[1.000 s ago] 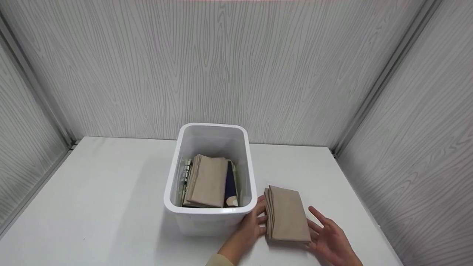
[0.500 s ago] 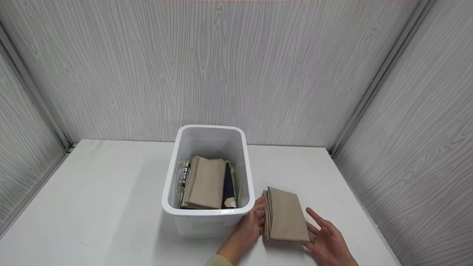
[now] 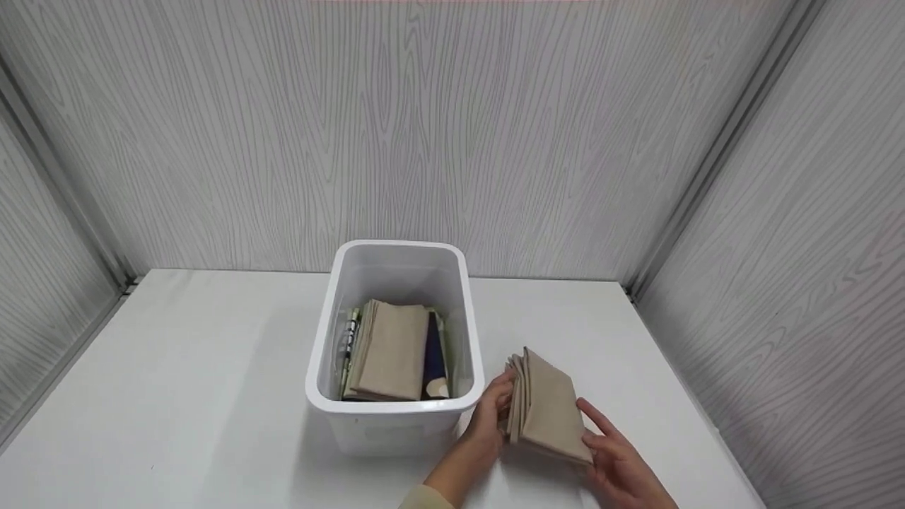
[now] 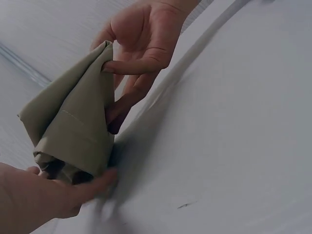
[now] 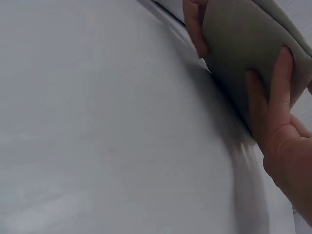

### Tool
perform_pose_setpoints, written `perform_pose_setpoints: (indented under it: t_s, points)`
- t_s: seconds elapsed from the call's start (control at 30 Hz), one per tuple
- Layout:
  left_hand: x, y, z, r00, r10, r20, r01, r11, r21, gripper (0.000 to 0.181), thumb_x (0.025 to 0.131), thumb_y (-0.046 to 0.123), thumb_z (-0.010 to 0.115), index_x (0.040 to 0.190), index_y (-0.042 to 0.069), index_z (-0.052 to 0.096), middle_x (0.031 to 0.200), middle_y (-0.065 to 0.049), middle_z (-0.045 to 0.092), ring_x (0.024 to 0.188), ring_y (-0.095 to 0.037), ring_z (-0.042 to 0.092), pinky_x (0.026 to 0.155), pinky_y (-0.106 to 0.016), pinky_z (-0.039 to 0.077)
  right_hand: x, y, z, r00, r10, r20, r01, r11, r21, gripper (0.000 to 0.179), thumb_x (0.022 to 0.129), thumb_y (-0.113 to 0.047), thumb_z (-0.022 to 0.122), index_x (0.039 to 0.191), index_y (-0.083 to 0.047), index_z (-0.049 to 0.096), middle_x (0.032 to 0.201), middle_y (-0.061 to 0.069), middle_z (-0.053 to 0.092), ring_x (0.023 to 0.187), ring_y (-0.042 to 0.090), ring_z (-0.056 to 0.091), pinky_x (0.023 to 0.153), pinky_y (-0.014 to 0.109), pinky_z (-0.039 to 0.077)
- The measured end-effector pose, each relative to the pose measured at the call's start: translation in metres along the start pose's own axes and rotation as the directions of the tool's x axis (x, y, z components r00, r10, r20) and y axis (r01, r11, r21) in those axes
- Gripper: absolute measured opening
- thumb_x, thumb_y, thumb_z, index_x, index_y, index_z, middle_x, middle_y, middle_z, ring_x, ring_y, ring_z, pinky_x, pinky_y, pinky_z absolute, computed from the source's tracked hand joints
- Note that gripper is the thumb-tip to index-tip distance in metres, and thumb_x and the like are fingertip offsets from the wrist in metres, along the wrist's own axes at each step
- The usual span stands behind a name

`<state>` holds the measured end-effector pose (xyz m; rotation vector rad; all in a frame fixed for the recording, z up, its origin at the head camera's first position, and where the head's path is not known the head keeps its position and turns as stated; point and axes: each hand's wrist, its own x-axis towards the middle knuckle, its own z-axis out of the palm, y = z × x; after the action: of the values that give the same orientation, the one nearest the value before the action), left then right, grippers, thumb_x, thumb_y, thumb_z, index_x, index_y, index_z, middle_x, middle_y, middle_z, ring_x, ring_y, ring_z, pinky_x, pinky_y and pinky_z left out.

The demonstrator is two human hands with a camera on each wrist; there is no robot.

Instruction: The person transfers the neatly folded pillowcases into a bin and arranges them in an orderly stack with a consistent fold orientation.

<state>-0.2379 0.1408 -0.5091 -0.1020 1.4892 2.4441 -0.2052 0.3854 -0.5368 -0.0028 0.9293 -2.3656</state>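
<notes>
A folded beige cloth (image 3: pixel 551 406) stands tilted over the white table, right of the white bin, its layered folds towards the left. My left hand (image 3: pixel 488 417) grips it by the folded side; in the left wrist view this hand (image 4: pixel 44 200) holds the lower end, partly hidden by the cloth. My right hand (image 3: pixel 615 456) holds the lower right corner, thumb on the near face. In the right wrist view, the right hand's fingers (image 5: pixel 280 87) lie along the underside of the cloth (image 5: pixel 243 44).
Just left of the hands stands a white plastic bin (image 3: pixel 318 339). Inside are another folded beige cloth (image 3: pixel 396 353), a navy folded piece (image 3: pixel 434 360) and a green and black patterned one (image 3: pixel 350 339). Grey wood-grain panels (image 3: pixel 396 141) enclose the white table (image 3: pixel 198 382).
The beige cloth has tilted up from lying flatter, its left folds spreading a little. My right thumb has come in onto its edge, and the left hand has closed further round its side.
</notes>
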Motion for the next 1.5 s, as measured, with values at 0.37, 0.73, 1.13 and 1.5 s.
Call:
perform_pose_setpoints:
  t_s: [0.37,0.73,1.13,1.5]
  points:
    - [-0.001,0.002,-0.008,0.994,-0.108,0.006,0.108,0.993,-0.036,0.064,0.097,0.039,0.046,0.153,0.009,0.037,0.153,-0.019,0.038,0.123,-0.032,0.05,0.092,-0.043,0.05,0.002,-0.002,-0.003,0.996,0.004,-0.088,-0.033,0.946,-0.322,0.08,0.099,0.003,0.049,0.162,-0.021,0.005,0.145,0.002,0.047,0.125,0.023,0.055,0.097,0.035,0.052]
    - [0.0,-0.002,-0.013,0.978,-0.208,0.023,0.209,0.972,-0.107,0.066,0.092,0.041,0.055,0.146,0.005,0.039,0.138,-0.022,0.048,0.111,-0.031,0.058,0.086,-0.044,0.055,0.007,-0.004,-0.005,0.989,0.001,-0.145,-0.052,0.934,-0.353,0.073,0.103,-0.009,0.048,0.161,-0.015,0.004,0.133,0.003,0.059,0.114,0.017,0.061,0.099,0.039,0.05]
    - [0.001,0.003,-0.014,0.971,-0.213,0.105,0.216,0.976,-0.015,0.059,0.09,0.043,0.056,0.14,0.012,0.055,0.136,-0.017,0.051,0.111,-0.029,0.057,0.082,-0.043,0.055,0.01,-0.011,-0.001,0.976,0.006,-0.219,-0.106,0.886,-0.451,0.071,0.102,-0.018,0.053,0.161,-0.019,0.014,0.15,0.01,0.033,0.125,0.022,0.052,0.102,0.042,0.047]
    - [0.001,0.014,-0.003,0.984,-0.13,0.124,0.095,0.962,0.256,0.044,0.094,0.029,0.062,0.136,0.017,0.061,0.146,-0.012,0.05,0.123,-0.032,0.055,0.083,-0.052,0.055,0.008,-0.02,0.008,0.95,-0.089,-0.298,-0.115,0.79,-0.602,0.069,0.097,-0.017,0.057,0.159,-0.022,0.026,0.151,0.019,0.032,0.116,0.024,0.059,0.092,0.048,0.053]
